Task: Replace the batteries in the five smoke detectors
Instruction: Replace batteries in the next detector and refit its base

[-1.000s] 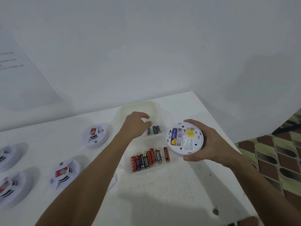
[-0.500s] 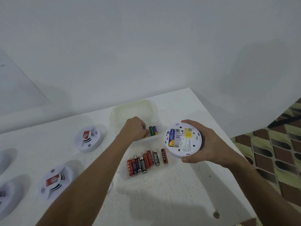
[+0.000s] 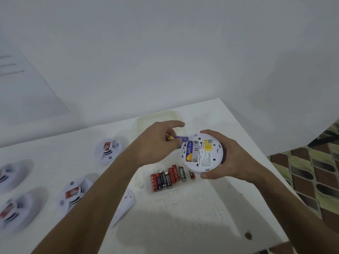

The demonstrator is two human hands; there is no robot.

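Note:
My right hand (image 3: 233,158) grips a white smoke detector (image 3: 203,153) back side up, with its battery bay open. One blue and gold battery (image 3: 189,151) sits in the bay; the slot beside it is empty. My left hand (image 3: 156,142) pinches a purple and yellow battery (image 3: 178,138) just left of the detector's upper rim. A row of several red and black batteries (image 3: 169,177) lies in a clear tray below my hands. Several more detectors rest face down on the white table (image 3: 183,217), among them one at the back (image 3: 107,150) and one nearer me (image 3: 74,194).
A pale empty tray (image 3: 156,116) stands behind my left hand. A white detector cover (image 3: 126,202) lies partly under my left forearm. The table's right edge runs diagonally, with a patterned floor (image 3: 311,171) beyond. A small brown speck (image 3: 248,235) lies near the front edge.
My left hand reached into the tray, picked up the purple battery and lifted it toward the detector. The right hand kept the detector nearly still.

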